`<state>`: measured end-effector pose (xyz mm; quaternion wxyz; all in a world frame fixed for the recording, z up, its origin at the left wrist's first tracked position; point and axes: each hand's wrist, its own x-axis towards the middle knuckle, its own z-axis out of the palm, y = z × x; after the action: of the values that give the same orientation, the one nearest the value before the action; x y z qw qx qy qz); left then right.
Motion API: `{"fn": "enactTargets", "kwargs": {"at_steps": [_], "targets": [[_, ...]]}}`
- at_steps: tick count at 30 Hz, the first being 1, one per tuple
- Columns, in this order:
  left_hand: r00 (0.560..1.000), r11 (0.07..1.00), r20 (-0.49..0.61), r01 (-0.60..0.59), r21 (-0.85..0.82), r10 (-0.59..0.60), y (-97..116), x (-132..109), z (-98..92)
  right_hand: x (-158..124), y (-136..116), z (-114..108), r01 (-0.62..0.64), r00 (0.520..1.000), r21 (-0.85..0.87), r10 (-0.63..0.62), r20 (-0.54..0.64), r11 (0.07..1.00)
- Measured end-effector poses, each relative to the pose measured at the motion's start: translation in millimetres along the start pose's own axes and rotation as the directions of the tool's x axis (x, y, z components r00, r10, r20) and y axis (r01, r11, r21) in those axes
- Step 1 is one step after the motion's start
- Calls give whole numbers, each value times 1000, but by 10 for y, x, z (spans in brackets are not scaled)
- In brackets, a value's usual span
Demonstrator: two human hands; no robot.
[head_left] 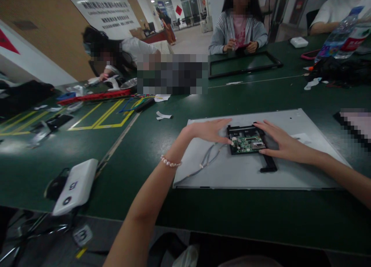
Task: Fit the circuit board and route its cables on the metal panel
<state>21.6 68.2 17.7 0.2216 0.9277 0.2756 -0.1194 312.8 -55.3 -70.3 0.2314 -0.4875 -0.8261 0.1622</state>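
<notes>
A light grey flat panel [290, 176] lies on the green table in front of me. On it sits a black plastic bracket [271, 164] that carries a green circuit board [249, 143]. My left hand [211, 131], with a beaded bracelet on the wrist, rests at the left side of the bracket, fingers stretched out. At the right side my right hand [282, 143] has its thumb and fingers spread along the bracket's edge. A grey cable [204, 160] runs from near the board's left side toward the panel's front left corner.
A black rectangular frame [246, 70] lies across the table, near a seated person [239, 27]. Plastic bottles [337, 39] and a black bag [342, 72] stand at the right. A white device [77, 186] sits at the left front edge. A paper scrap [164, 115] lies beyond the panel.
</notes>
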Motion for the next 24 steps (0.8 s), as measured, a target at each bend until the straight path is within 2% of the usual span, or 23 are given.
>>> {"fn": "enactTargets", "kwargs": {"at_steps": [1, 2, 3, 4, 5, 6, 7, 8, 9, 10, 12, 16, 19, 24], "targets": [[997, 997, -44, 69, 25, -68, -135, -30, -41, -2, -7, -3, -4, 1000, -1, 4, 2, 1000], [977, 981, -112, 186, 51, -180, -290, -68, -75, -4, -16, -5, -9, 1000, -4, 9, 4, 1000], [923, 937, -207, 345, 63, -325, -458, -113, -95, -5, -24, -7, -14, 1000, -5, 14, 5, 1000], [822, 859, -324, 510, 54, -468, -632, -165, -99, -4, -32, -9, -19, 1000, -6, 19, 8, 1000], [690, 759, -439, 650, 27, -575, -806, -221, -85, -3, -39, -10, -23, 1000, -7, 23, 12, 1000], [567, 666, -522, 746, -4, -637, -973, -281, -55, 0, -43, -11, -25, 1000, -8, 26, 17, 1000], [474, 600, -578, 799, -33, -664, -1129, -342, -10, 3, -45, -10, -26, 999, -11, 27, 20, 1000], [411, 559, -616, 827, -58, -672, -1273, -401, 44, 6, -45, -10, -27, 999, -15, 28, 23, 1000], [377, 544, -643, 836, -74, -666, -1402, -455, 103, 9, -44, -9, -27, 999, -20, 28, 25, 999], [355, 541, -666, 837, -86, -656, -1518, -504, 161, 12, -42, -8, -27, 999, -23, 27, 25, 999], [340, 545, -679, 831, -106, -651, -1713, -575, 261, 16, -39, -4, -30, 999, -27, 31, 27, 999], [398, 563, -578, 816, -132, -712, -1959, -617, 350, 20, -38, 8, -36, 999, -26, 37, 26, 999], [423, 582, -580, 806, -110, -696, -2027, -608, 348, 18, -42, 15, -27, 999, -24, 27, 18, 999], [438, 629, -635, 771, -99, -637, -2010, -619, 339, 14, -27, 29, -28, 1000, -28, 28, 11, 999]]}}
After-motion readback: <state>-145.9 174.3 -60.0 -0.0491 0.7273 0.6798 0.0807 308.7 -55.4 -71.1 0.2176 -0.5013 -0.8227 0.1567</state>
